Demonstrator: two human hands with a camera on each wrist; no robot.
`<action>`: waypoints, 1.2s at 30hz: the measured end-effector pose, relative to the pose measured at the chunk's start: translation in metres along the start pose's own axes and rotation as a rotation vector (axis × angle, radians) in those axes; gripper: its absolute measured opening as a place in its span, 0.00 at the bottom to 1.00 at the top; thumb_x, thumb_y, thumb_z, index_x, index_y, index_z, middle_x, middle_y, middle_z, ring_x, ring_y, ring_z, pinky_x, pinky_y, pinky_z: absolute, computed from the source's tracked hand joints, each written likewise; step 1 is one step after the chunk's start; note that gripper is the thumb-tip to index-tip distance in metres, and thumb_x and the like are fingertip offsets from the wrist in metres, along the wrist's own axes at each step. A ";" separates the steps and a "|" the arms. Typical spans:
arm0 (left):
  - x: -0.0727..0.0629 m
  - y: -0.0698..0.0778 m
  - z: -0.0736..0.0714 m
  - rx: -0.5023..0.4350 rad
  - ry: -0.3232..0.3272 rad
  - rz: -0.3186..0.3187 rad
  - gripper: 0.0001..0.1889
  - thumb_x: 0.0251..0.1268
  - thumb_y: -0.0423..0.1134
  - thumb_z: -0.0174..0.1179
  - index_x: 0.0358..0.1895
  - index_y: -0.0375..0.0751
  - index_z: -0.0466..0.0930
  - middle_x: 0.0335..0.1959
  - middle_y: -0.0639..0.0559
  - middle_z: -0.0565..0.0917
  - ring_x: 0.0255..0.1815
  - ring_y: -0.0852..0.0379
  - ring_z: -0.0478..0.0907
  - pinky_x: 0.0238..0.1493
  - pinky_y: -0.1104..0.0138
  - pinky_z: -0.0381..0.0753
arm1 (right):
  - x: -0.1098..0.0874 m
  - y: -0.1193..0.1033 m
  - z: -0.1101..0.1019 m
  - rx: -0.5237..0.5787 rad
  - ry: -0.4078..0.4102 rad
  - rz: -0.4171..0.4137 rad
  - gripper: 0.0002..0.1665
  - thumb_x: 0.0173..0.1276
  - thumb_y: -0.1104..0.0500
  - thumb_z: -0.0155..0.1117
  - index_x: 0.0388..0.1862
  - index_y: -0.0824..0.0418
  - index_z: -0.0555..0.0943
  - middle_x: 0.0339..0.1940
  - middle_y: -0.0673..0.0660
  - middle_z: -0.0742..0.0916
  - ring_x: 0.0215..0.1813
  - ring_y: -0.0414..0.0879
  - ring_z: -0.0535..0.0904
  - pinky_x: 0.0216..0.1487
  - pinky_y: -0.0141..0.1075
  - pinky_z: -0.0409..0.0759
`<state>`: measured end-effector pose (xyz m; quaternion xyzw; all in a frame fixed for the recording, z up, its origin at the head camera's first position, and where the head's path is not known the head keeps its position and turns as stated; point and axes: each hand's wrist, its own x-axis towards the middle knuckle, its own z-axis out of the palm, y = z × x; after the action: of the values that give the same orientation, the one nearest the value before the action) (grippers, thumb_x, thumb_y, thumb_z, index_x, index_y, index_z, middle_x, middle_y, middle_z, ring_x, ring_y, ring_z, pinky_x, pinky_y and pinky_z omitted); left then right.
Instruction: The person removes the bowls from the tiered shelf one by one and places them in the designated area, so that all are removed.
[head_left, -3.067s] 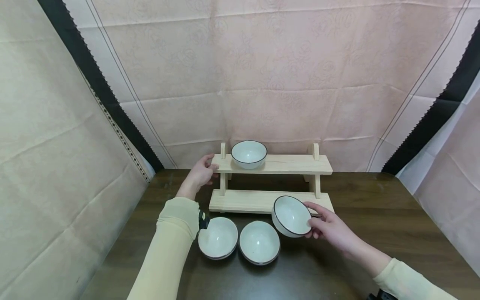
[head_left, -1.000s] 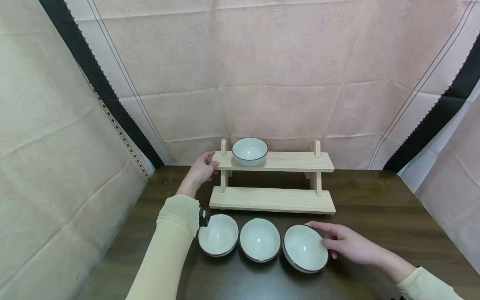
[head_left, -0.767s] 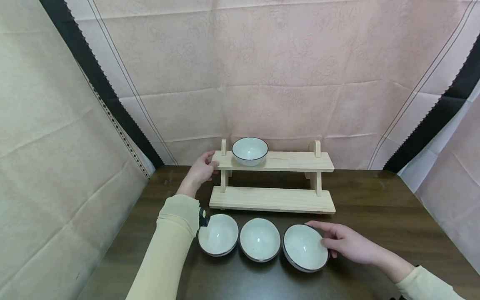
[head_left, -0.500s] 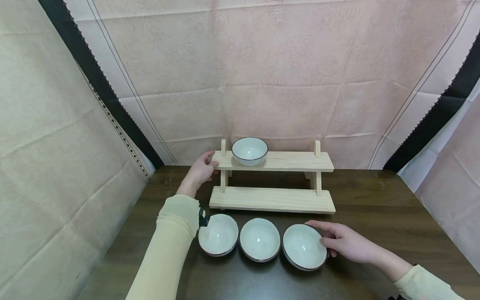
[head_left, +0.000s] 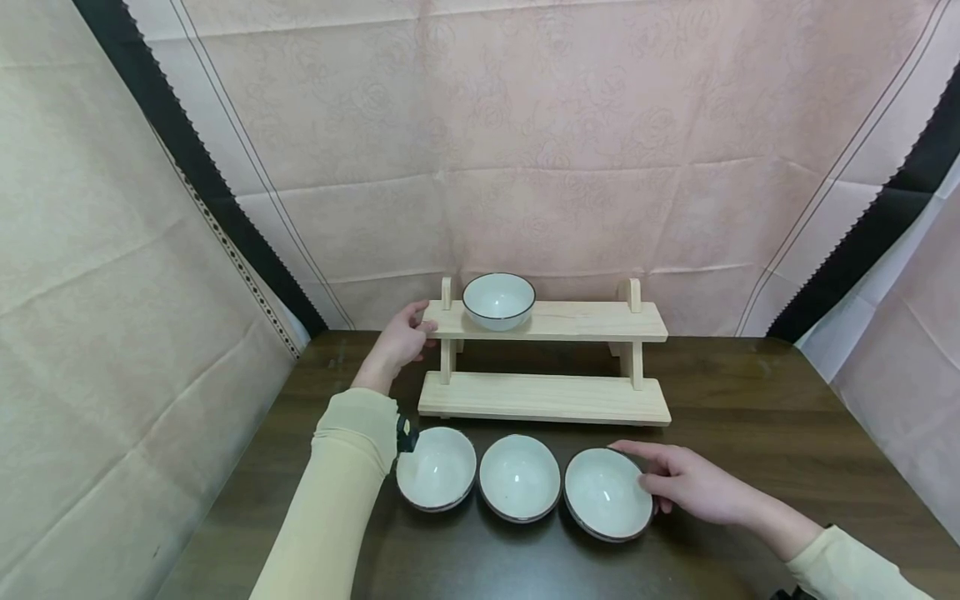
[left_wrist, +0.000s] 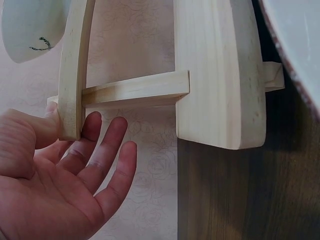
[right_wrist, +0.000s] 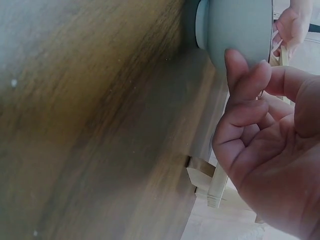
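At the left end of a two-tier wooden display rack [head_left: 543, 398], my left hand [head_left: 401, 343] grips the upper shelf. In the left wrist view its thumb lies on one face of that board and the fingers curl behind the other. My right hand [head_left: 686, 482] pinches the rim of a white, dark-rimmed bowl [head_left: 609, 493], the rightmost in a row before the rack. Thumb and fingers meet over the rim in the right wrist view. To its left in the row are a middle bowl [head_left: 520, 478] and a left bowl [head_left: 437, 469].
Another white bowl [head_left: 498, 301] sits on the upper shelf, toward its left end. The lower shelf is bare wood. All of it stands on a dark wooden table [head_left: 757, 417], with pale patterned cloth [head_left: 555, 150] hanging behind and at both sides.
Over about three seconds my right hand has brought its bowl from the lower shelf's front edge nearer and rightward into the row. It barely shifts in the last second. My left hand stays put.
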<state>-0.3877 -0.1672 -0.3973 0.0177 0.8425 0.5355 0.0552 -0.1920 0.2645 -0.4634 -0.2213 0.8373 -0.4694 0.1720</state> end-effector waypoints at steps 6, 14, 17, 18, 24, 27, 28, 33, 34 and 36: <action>0.000 0.000 0.000 0.016 0.005 0.004 0.31 0.88 0.41 0.52 0.87 0.48 0.58 0.67 0.37 0.77 0.62 0.36 0.82 0.52 0.51 0.81 | 0.001 0.001 -0.001 0.006 -0.009 0.006 0.32 0.81 0.66 0.59 0.81 0.69 0.68 0.25 0.50 0.83 0.27 0.45 0.81 0.30 0.40 0.82; 0.000 -0.002 0.000 0.010 0.000 0.005 0.31 0.88 0.42 0.52 0.87 0.48 0.57 0.67 0.37 0.76 0.63 0.36 0.81 0.54 0.50 0.81 | 0.001 0.002 -0.004 0.034 -0.032 -0.010 0.31 0.82 0.66 0.58 0.81 0.70 0.68 0.25 0.51 0.83 0.27 0.45 0.81 0.30 0.39 0.82; 0.000 -0.002 -0.001 -0.001 -0.001 0.001 0.31 0.88 0.42 0.52 0.87 0.49 0.57 0.68 0.37 0.75 0.65 0.35 0.80 0.54 0.50 0.81 | 0.001 0.002 -0.004 0.032 -0.033 -0.008 0.31 0.82 0.66 0.58 0.81 0.70 0.68 0.26 0.51 0.83 0.27 0.45 0.81 0.30 0.39 0.82; 0.000 -0.002 -0.001 -0.002 -0.002 0.001 0.31 0.88 0.42 0.52 0.87 0.49 0.57 0.68 0.37 0.75 0.65 0.34 0.80 0.53 0.50 0.80 | 0.001 0.002 -0.004 0.029 -0.033 -0.009 0.31 0.82 0.66 0.58 0.81 0.70 0.68 0.26 0.51 0.83 0.27 0.45 0.81 0.30 0.39 0.82; 0.001 -0.003 0.000 0.003 -0.002 0.007 0.31 0.88 0.42 0.52 0.87 0.48 0.57 0.69 0.36 0.75 0.64 0.35 0.80 0.51 0.52 0.81 | 0.002 0.001 -0.004 0.023 -0.030 0.012 0.32 0.82 0.66 0.58 0.81 0.69 0.68 0.25 0.51 0.83 0.27 0.46 0.81 0.31 0.40 0.82; -0.001 -0.003 -0.001 0.005 0.002 0.006 0.31 0.88 0.42 0.52 0.87 0.49 0.57 0.68 0.37 0.75 0.63 0.37 0.82 0.52 0.52 0.81 | 0.002 0.000 -0.004 0.033 -0.029 0.033 0.32 0.82 0.65 0.58 0.82 0.69 0.67 0.26 0.52 0.83 0.27 0.47 0.82 0.31 0.40 0.82; -0.001 -0.003 -0.001 0.005 0.003 0.005 0.31 0.88 0.42 0.52 0.87 0.49 0.57 0.68 0.37 0.75 0.62 0.38 0.82 0.52 0.51 0.80 | 0.002 -0.001 -0.004 0.033 -0.030 0.038 0.32 0.83 0.65 0.59 0.82 0.68 0.67 0.26 0.52 0.83 0.27 0.47 0.82 0.31 0.40 0.82; -0.002 -0.002 -0.001 0.008 0.003 0.002 0.31 0.88 0.42 0.52 0.87 0.49 0.57 0.70 0.37 0.75 0.61 0.40 0.82 0.55 0.49 0.81 | 0.001 -0.003 -0.004 -0.001 -0.028 0.059 0.32 0.83 0.63 0.59 0.82 0.65 0.68 0.27 0.52 0.84 0.28 0.48 0.83 0.31 0.41 0.83; -0.002 -0.002 -0.001 0.007 0.001 0.001 0.31 0.88 0.43 0.52 0.87 0.49 0.57 0.70 0.37 0.75 0.62 0.40 0.82 0.55 0.49 0.81 | 0.000 -0.004 -0.004 -0.016 -0.028 0.062 0.32 0.83 0.62 0.59 0.82 0.64 0.68 0.27 0.52 0.85 0.28 0.48 0.83 0.31 0.41 0.83; -0.002 -0.002 -0.001 0.005 0.000 0.000 0.31 0.88 0.43 0.52 0.87 0.49 0.57 0.70 0.37 0.75 0.61 0.40 0.82 0.56 0.48 0.81 | -0.002 -0.007 -0.005 -0.051 -0.031 0.066 0.32 0.84 0.59 0.59 0.83 0.62 0.68 0.28 0.52 0.86 0.28 0.48 0.84 0.32 0.42 0.83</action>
<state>-0.3858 -0.1687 -0.3986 0.0177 0.8440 0.5333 0.0553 -0.1914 0.2661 -0.4547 -0.2051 0.8530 -0.4386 0.1948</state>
